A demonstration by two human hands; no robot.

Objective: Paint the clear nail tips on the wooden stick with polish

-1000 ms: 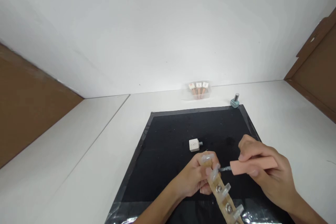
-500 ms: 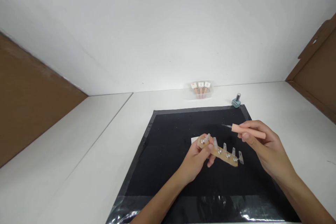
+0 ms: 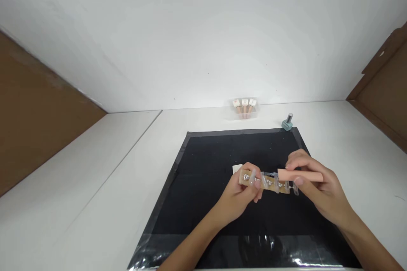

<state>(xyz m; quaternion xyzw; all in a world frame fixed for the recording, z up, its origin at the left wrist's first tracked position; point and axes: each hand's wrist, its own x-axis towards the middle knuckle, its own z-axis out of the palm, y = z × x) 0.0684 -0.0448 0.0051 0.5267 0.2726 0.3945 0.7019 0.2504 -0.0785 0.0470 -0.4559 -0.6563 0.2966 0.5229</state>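
Observation:
My left hand (image 3: 239, 194) grips one end of a tan wooden strip (image 3: 270, 183) that carries several clear false nail tips on metal studs. It holds the strip level above the black mat (image 3: 203, 186). My right hand (image 3: 318, 188) pinches a peach-coloured brush handle (image 3: 300, 175). The brush tip rests on the nail tips near the strip's middle. A small white bottle (image 3: 237, 168) lies on the mat just behind my left hand, mostly hidden.
Three small bottles with peach handles (image 3: 244, 107) stand in a clear tray at the back of the white table. A teal bottle (image 3: 287, 123) sits at the mat's far right corner. Brown panels flank both sides.
My right hand brought the brush down from above the strip onto the nail tips. The strip has turned from tilted to nearly level.

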